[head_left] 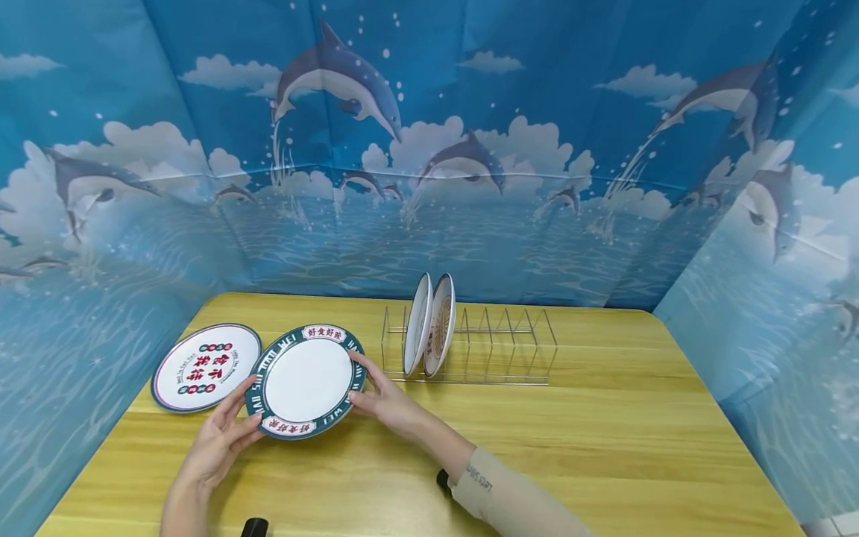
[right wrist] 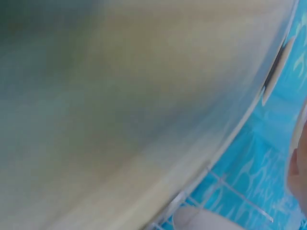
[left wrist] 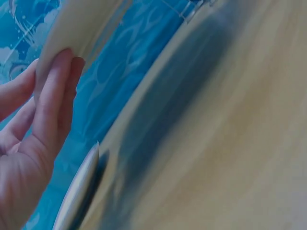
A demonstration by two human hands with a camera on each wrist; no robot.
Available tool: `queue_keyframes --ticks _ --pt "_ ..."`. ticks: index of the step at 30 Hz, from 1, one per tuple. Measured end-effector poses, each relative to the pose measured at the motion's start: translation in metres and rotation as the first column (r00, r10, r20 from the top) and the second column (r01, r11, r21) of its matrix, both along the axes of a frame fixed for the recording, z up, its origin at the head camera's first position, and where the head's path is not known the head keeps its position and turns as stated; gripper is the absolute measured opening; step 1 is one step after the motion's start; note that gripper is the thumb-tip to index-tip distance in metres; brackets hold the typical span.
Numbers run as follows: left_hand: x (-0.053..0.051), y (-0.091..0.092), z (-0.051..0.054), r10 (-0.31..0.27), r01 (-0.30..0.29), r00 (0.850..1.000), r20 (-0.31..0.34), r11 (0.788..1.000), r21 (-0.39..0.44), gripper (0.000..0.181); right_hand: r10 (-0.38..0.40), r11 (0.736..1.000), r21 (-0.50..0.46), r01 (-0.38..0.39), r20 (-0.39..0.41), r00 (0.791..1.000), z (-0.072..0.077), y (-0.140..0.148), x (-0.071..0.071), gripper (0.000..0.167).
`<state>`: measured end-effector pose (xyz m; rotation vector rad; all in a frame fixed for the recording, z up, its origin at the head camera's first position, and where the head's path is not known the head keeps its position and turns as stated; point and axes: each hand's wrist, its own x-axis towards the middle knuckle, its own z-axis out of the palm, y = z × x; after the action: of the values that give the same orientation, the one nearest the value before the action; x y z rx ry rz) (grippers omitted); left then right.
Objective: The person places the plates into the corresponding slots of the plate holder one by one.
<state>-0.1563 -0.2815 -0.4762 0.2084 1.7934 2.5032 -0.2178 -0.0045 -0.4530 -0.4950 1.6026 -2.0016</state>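
Gripping with both hands at opposite sides of one round plate (head_left: 305, 380): left hand (head_left: 218, 444) curled on the rim at the left, right hand (head_left: 389, 399) pinching it at the right. Held up off the counter (head_left: 604, 455) between the two, white face upward, dark green lettered rim all round. Looks stiff and fairly light, probably ceramic or hard plastic, though impossible to tell which. Might slip on its smooth face and might chip if knocked, so best taken by the broad rim at two facing points, with fingers beneath for support. Under the hands, yellow wood grain, smooth and probably slick. Just beyond the left hand, lying flat, a red-lettered plate (head_left: 206, 368). Ahead and to the right of the right hand, a wire rack (head_left: 496, 383) with two upright plates (head_left: 440, 328) side by side toward its left end. Past everything in front of the hands, a blue dolphin backdrop (head_left: 429, 216), wrapping round both sides.
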Motion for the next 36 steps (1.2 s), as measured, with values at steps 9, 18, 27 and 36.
queue_keyframes --ticks 9,18,27,36 --pt "-0.015 0.023 0.021 -0.054 0.063 0.996 -0.075 0.990 0.129 0.060 -0.020 0.985 -0.173 0.007 -0.075 0.997 0.035 0.017 -0.006 0.067" --pt "-0.042 0.066 0.039 -0.081 0.090 0.995 -0.066 0.983 0.158 0.059 -0.190 0.961 -0.247 0.123 -0.268 0.945 0.073 0.055 -0.013 0.069" --pt "-0.078 0.086 0.039 -0.077 0.077 0.997 -0.009 0.996 -0.034 0.065 -0.541 0.779 -0.537 0.325 -0.311 0.782 0.112 0.115 -0.020 0.067" --pt "-0.101 0.111 0.021 -0.139 0.129 0.990 -0.028 0.966 -0.223 0.066 -0.746 0.606 -0.642 0.469 -0.255 0.615 0.119 0.179 -0.016 0.061"
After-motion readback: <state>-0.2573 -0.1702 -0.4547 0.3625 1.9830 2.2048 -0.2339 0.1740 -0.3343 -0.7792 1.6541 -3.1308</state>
